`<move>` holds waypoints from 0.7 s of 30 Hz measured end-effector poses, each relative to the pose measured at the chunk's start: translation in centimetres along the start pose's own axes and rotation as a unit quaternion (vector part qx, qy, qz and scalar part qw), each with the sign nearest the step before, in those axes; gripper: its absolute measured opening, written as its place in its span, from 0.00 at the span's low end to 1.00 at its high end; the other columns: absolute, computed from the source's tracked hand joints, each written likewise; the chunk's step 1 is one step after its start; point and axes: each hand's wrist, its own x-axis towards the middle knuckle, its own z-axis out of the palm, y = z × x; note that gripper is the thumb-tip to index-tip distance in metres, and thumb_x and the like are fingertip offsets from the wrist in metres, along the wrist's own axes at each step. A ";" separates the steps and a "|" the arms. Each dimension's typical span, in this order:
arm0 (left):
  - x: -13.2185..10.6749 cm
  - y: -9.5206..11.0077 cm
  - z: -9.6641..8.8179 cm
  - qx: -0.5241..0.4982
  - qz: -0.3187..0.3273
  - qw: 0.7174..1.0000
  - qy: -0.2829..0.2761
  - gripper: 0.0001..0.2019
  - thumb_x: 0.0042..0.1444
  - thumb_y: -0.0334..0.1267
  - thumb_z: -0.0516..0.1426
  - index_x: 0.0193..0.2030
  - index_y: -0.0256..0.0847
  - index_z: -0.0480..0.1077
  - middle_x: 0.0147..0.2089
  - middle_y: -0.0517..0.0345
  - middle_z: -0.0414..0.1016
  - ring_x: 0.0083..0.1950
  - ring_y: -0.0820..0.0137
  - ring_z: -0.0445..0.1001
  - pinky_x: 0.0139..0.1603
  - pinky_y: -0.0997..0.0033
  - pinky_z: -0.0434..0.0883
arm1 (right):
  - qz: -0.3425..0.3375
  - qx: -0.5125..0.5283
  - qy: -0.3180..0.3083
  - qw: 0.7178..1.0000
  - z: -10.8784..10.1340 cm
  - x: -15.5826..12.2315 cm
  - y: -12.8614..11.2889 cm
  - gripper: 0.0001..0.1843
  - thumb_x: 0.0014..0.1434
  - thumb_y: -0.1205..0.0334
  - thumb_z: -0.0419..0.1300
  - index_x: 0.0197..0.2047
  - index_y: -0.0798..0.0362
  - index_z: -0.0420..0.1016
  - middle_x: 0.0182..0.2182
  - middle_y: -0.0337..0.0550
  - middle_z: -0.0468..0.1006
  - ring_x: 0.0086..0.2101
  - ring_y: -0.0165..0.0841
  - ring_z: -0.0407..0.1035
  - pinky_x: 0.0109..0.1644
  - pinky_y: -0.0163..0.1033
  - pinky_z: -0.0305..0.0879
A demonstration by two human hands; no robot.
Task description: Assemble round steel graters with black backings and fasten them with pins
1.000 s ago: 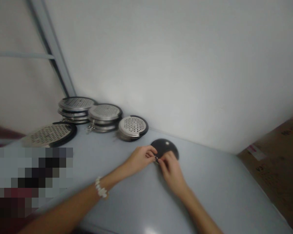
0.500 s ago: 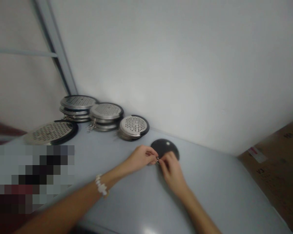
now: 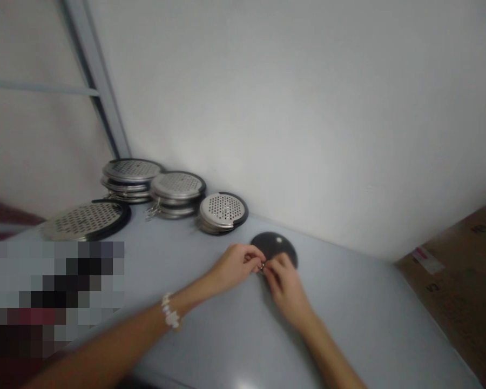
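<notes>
My left hand (image 3: 233,266) and my right hand (image 3: 285,285) meet fingertip to fingertip over a small metal ring (image 3: 262,266), both pinched on it. The ring sits at the near edge of a dark round disc (image 3: 276,246) that lies flat on the pale grey table (image 3: 360,319) close to the wall. My right hand covers the disc's front part. A white bead bracelet (image 3: 169,313) is on my left wrist.
Perforated round metal lids with dark rims stand at the back left: two stacks (image 3: 132,178) (image 3: 177,192), a lower stack (image 3: 222,212) and one large lid (image 3: 87,220) lying flat. A cardboard box (image 3: 461,270) is at the right. A pixelated patch covers the lower left.
Both hands stay pinched at the disc's near edge. The fingers shifted only slightly, and the view moved a little.
</notes>
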 end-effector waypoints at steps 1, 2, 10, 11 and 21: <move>-0.2 0.2 0.0 0.041 0.022 0.999 0.006 0.11 0.57 0.34 0.55 0.39 0.35 0.79 0.34 0.53 0.81 0.34 0.69 0.78 0.37 0.72 0.74 | 0.000 0.004 -0.001 1.000 0.0 0.0 0.0 0.11 0.70 0.63 0.50 0.41 0.49 0.73 0.38 0.45 0.69 0.40 0.36 0.67 0.45 0.42 0.67; -0.3 0.5 0.0 0.080 0.047 0.996 0.013 0.11 0.58 0.33 0.54 0.40 0.36 0.79 0.35 0.53 0.82 0.35 0.68 0.78 0.39 0.72 0.73 | -0.001 0.007 -0.003 1.000 0.0 0.0 0.0 0.11 0.70 0.63 0.50 0.41 0.49 0.73 0.38 0.45 0.68 0.40 0.36 0.67 0.45 0.42 0.67; -0.4 1.4 0.1 0.185 0.116 0.974 0.058 0.12 0.61 0.31 0.53 0.43 0.39 0.79 0.44 0.54 0.83 0.43 0.67 0.79 0.46 0.72 0.71 | 0.016 0.007 0.003 1.000 0.6 -0.2 -0.3 0.07 0.67 0.63 0.56 0.36 0.50 0.71 0.39 0.44 0.68 0.41 0.37 0.67 0.48 0.43 0.65; -0.3 1.3 0.0 0.187 0.106 0.975 0.064 0.12 0.60 0.31 0.53 0.43 0.39 0.79 0.43 0.54 0.83 0.43 0.67 0.79 0.46 0.72 0.71 | 0.025 0.015 0.010 1.000 0.6 -0.1 -0.4 0.07 0.67 0.63 0.56 0.35 0.50 0.70 0.38 0.43 0.68 0.40 0.36 0.67 0.46 0.42 0.65; -0.1 0.2 -0.7 0.063 0.018 0.998 -0.011 0.10 0.53 0.32 0.56 0.39 0.36 0.79 0.34 0.54 0.82 0.35 0.66 0.79 0.35 0.73 0.71 | 0.048 0.031 0.029 0.998 0.4 0.0 -0.8 0.10 0.68 0.61 0.54 0.34 0.50 0.70 0.36 0.41 0.69 0.37 0.34 0.67 0.42 0.39 0.63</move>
